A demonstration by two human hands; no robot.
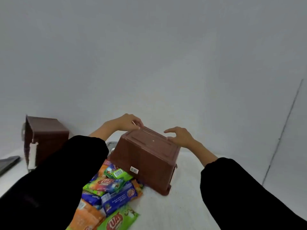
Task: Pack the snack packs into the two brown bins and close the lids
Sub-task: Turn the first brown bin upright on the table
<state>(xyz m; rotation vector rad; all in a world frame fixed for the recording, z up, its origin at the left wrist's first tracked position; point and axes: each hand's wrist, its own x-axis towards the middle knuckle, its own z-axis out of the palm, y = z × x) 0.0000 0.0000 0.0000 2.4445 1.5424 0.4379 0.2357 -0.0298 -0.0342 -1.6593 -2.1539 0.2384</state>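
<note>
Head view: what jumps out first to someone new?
The upturned brown bin at centre, tipped bottom-up with the left hand and right hand on its base. In front of it, a bright heap of snack packs on the white table. A second brown bin lies on its side at far left.

Brown bins (146, 156), green, blue, orange snack packs (113, 191)

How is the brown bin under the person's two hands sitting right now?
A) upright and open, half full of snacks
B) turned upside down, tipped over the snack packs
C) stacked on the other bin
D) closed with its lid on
B: the brown bin shows its flat base upward under both hands, its rim down by the snack packs.
</note>
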